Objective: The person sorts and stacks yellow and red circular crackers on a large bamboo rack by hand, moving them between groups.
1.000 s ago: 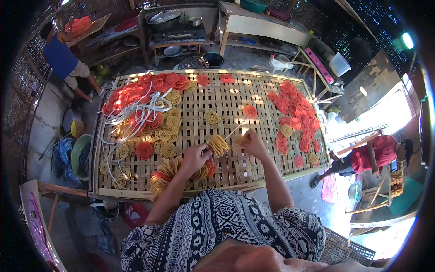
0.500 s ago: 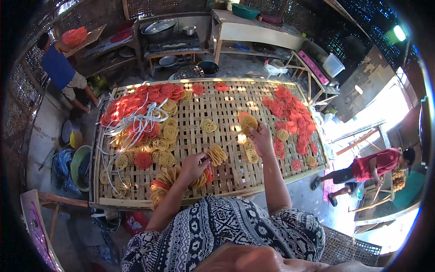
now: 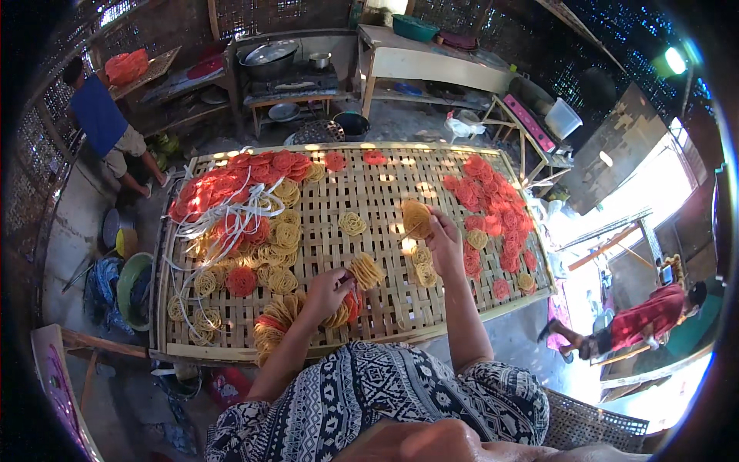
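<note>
My left hand (image 3: pixel 328 294) is closed on a short stack of yellow lacy round crackers (image 3: pixel 366 271), which fan out beyond my fingers. Between the thumb and fingers of my right hand (image 3: pixel 446 245) is a yellow cracker (image 3: pixel 416 215), held tilted above the rack; whether more lie behind it I cannot tell. A thin strand shows near its lower edge. Below it several loose yellow crackers (image 3: pixel 423 266) overlap on the woven bamboo rack (image 3: pixel 396 312). One yellow cracker (image 3: pixel 352 224) lies alone in the middle. Beneath my left forearm runs a curved row of yellow and red crackers (image 3: pixel 274 319).
Red crackers (image 3: pixel 223 185) heap at the far left under white strips (image 3: pixel 242 212); another red pile (image 3: pixel 500 204) covers the right side. People stand at the left (image 3: pixel 108 119) and right (image 3: pixel 647 319). Beyond the rack are a stove with pots (image 3: pixel 269 61) and a white chicken (image 3: pixel 463 127).
My right hand has shifted slightly, and its cracker is tilted differently. My left hand keeps its stack almost in place. The person at right has moved and leans over more; the left person's arm has shifted.
</note>
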Demonstrator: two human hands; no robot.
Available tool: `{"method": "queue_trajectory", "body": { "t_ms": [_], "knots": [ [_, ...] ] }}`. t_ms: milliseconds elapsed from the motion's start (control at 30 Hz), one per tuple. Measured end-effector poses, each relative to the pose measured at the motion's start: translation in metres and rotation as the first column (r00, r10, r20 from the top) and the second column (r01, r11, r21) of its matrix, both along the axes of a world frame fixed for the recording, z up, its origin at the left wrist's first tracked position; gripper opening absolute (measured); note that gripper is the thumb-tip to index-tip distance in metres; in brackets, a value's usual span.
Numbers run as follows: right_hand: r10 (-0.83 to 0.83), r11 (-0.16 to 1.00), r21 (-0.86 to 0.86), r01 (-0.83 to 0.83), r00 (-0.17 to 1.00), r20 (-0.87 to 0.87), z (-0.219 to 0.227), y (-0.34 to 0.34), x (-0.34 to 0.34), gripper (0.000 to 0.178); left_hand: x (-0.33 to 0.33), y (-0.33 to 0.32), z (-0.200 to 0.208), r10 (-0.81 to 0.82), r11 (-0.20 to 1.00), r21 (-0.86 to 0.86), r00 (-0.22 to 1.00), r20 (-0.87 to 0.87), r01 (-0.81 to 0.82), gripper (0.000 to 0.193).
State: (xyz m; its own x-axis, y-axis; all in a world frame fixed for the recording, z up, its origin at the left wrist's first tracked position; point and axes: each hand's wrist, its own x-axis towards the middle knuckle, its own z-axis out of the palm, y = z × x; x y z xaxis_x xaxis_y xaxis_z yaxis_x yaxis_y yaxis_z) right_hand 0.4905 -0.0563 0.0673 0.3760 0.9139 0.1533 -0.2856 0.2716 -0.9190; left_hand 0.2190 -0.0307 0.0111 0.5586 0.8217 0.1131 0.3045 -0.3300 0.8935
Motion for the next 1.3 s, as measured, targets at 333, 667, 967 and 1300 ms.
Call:
{"method": "queue_trajectory", "body": {
  "t_ms": [333, 667, 967, 1300],
  "knots": [
    [0.151, 0.986, 0.085, -0.143, 0.984, -0.098, 0.008, -0.003, 0.004, 0.026, -0.002, 0.000, 0.001, 0.023, 0.999, 0.039, 1.000, 0.014, -0.023, 0.016],
    [0.018, 1.000, 0.029, -0.012, 0.977, -0.214, 0.008, 0.001, 0.002, 0.027, -0.002, 0.001, -0.003, 0.026, 0.999, 0.020, 1.000, 0.008, -0.026, 0.015],
    [-0.099, 0.995, 0.051, 0.086, 0.903, 0.419, 0.016, -0.003, -0.018, 0.027, -0.002, 0.002, -0.007, 0.033, 0.999, -0.044, 0.999, 0.031, -0.032, 0.013],
    [-0.008, 0.999, -0.015, 0.036, 0.585, 0.811, -0.008, -0.042, -0.075, 0.042, 0.000, 0.005, -0.007, 0.117, 0.993, -0.042, 0.990, 0.082, -0.114, 0.016]
  ]
}}
